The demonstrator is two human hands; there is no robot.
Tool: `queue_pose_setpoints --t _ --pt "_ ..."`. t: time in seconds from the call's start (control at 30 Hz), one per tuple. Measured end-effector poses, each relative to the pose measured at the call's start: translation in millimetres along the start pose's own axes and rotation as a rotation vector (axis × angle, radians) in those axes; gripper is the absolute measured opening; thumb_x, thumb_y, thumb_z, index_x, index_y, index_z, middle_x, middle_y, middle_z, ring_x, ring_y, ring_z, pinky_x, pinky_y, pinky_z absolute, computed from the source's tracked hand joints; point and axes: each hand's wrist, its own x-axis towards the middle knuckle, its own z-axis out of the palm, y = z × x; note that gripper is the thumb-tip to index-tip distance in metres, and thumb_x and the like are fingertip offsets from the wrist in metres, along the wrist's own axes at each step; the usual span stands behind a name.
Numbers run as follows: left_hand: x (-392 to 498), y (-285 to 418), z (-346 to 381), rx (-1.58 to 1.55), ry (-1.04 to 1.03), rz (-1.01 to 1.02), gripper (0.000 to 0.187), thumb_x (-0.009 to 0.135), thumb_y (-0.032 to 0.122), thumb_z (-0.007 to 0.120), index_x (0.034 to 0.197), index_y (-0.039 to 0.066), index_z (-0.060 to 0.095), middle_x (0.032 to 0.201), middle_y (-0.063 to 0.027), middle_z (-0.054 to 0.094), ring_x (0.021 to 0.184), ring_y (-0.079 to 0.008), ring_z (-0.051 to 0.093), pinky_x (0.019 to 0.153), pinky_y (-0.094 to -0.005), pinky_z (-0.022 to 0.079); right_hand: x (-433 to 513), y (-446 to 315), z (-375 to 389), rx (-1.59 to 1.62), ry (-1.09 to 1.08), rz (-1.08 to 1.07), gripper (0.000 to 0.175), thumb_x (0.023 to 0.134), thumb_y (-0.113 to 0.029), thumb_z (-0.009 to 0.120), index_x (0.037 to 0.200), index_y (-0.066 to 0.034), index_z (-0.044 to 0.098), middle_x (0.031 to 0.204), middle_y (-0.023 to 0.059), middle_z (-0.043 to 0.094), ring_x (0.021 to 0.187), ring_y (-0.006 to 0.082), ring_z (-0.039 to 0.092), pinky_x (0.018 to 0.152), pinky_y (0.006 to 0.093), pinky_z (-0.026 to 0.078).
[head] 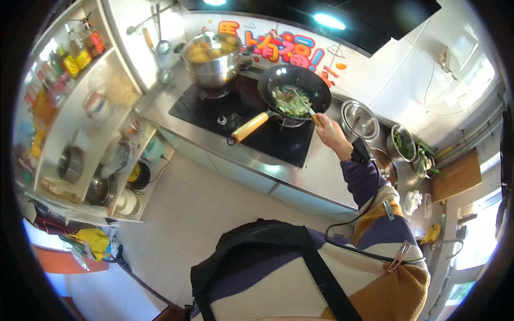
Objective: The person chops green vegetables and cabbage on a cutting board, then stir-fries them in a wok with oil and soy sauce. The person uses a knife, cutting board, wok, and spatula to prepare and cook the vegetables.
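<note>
My right hand (330, 130) grips the light handle of a metal cooking utensil (303, 100), whose far end is down in the food. That food (292, 105), green pieces mixed with paler ones, lies in the bottom of a dark wok (319, 86). The wok sits on the right burner of a black glass gas hob (257, 132). Its wooden handle (251, 127) points toward the front left, with no hand on it. My left hand is out of view.
A lidded steel steamer pot (213, 70) with yellowish food stands on the left burner. Right of the hob are steel bowls (377, 120) and a steel bowl of chopped greens (402, 142). Shelves (76, 96) with bottles and pans line the left. A range hood (361, 28) overhangs the hob.
</note>
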Motion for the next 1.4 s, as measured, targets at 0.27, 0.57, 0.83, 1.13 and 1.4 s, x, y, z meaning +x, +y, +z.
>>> queue_pose_setpoints --t 0.27,0.57,0.83,1.13,1.4 --pt "97 -9 -56 0.106 -0.177 0.033 0.044 0.094 0.033 0.071 0.125 0.001 0.069 0.113 -0.0206 0.074 0.102 -0.0310 0.073 0.090 -0.0377 0.056 13 -46 -37 0.017 -0.228 0.044 0.037 0.090 -0.014 0.058 0.125 -0.0045 0.066 0.102 0.0274 0.070 0.095 0.0428 0.069 0.084 0.0465 0.053" --pt "186 34 -105 0.168 -0.205 0.149 0.045 0.093 0.033 0.071 0.126 0.002 0.069 0.114 -0.0207 0.073 0.103 -0.0310 0.073 0.091 -0.0379 0.056 -32 -108 -185 -0.234 -0.351 0.308 0.038 0.093 -0.016 0.059 0.129 -0.0120 0.070 0.078 0.0110 0.068 0.063 0.0136 0.060 0.062 0.0286 0.048" --pt "199 60 -87 0.141 -0.229 0.194 0.046 0.093 0.033 0.072 0.127 0.002 0.068 0.115 -0.0207 0.073 0.103 -0.0311 0.073 0.091 -0.0380 0.056 3 -80 -82 -0.495 -0.246 0.198 0.035 0.097 -0.022 0.055 0.129 -0.0201 0.067 0.097 0.0185 0.073 0.088 0.0386 0.071 0.077 0.0479 0.056" --pt "161 35 -67 0.142 -0.186 0.063 0.047 0.093 0.033 0.072 0.128 0.002 0.068 0.117 -0.0207 0.073 0.104 -0.0311 0.072 0.092 -0.0382 0.056 -26 -93 -183 -0.245 -0.418 0.157 0.032 0.099 -0.027 0.059 0.120 -0.0052 0.070 0.089 0.0194 0.072 0.072 0.0320 0.067 0.070 0.0410 0.052" --pt "136 48 -26 0.132 -0.198 0.029 0.048 0.093 0.034 0.072 0.128 0.002 0.067 0.118 -0.0207 0.072 0.105 -0.0312 0.072 0.092 -0.0383 0.056 17 -62 -69 -0.181 -0.249 -0.015 0.033 0.100 -0.017 0.052 0.128 -0.0055 0.064 0.082 0.0193 0.067 0.067 0.0278 0.066 0.065 0.0399 0.053"
